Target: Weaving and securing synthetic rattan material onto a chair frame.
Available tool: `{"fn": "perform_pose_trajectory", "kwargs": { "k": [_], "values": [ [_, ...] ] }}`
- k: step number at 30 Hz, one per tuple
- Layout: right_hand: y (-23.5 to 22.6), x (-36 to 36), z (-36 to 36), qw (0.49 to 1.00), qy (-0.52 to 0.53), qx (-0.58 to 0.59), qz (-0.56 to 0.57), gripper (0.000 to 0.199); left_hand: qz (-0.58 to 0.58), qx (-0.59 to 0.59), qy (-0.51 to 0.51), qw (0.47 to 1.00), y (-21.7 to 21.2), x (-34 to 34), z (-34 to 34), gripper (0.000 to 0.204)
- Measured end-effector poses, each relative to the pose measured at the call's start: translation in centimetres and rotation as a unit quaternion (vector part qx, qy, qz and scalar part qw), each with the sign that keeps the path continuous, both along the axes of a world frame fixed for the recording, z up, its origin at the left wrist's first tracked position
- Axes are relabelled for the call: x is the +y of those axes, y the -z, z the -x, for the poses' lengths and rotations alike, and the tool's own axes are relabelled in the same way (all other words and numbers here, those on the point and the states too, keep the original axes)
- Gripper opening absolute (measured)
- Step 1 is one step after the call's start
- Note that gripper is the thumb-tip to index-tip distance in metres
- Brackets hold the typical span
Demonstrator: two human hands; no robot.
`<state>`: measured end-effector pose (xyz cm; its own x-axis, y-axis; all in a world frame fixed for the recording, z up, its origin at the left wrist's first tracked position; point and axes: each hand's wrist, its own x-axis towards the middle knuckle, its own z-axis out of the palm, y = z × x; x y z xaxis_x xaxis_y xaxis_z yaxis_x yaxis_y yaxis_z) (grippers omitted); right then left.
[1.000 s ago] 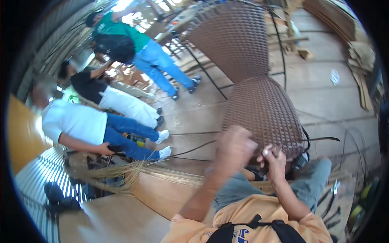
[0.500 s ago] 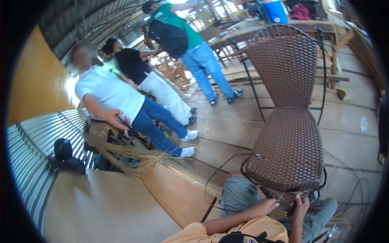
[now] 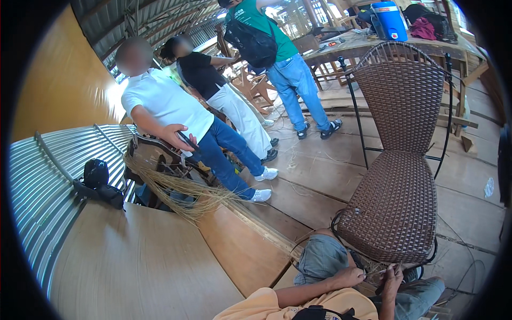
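A chair (image 3: 396, 205) of brown woven strands on a dark metal frame stands in front of me, the front edge of its seat close above my hands. My left hand (image 3: 349, 278) is closed around one end of a thin pale strand (image 3: 375, 272), just below the seat edge. On the other side, my right hand (image 3: 393, 277) pinches the same strand near the seat's front corner, its fingers pressed together. The strand runs between both hands. Whether it joins the weave cannot be made out.
Wooden panels (image 3: 144, 261) lie at my left, with loose fibre strands (image 3: 178, 194) at their far edge. One person (image 3: 173, 106) holding a phone stands beyond, with two others behind. A workbench (image 3: 346, 50) carries a blue cooler (image 3: 390, 22). Loose dark strands lie on the floor.
My view has shifted, so the chair and people appear farther right. A pale strand now shows stretched between my hands. The person holding the phone has turned that hand slightly.
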<state>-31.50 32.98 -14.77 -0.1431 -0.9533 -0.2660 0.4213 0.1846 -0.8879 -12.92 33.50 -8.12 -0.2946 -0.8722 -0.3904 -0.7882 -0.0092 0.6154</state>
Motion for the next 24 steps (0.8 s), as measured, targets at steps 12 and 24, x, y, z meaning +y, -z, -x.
{"fn": "perform_pose_trajectory", "kwargs": {
  "k": [12, 24],
  "values": [
    [0.2, -0.3, 0.8, 0.999, 0.013, 0.036, 0.006, 0.021, 0.003, 0.003, 0.006, 1.0, -0.1, -0.1, -0.2, 0.028],
    [1.3, -0.4, 1.3, 0.998, 0.05, 0.027, 0.012, 0.023, 0.003, -0.016, 0.002, 1.0, 1.7, 0.1, -0.6, 0.03]
  ]
}}
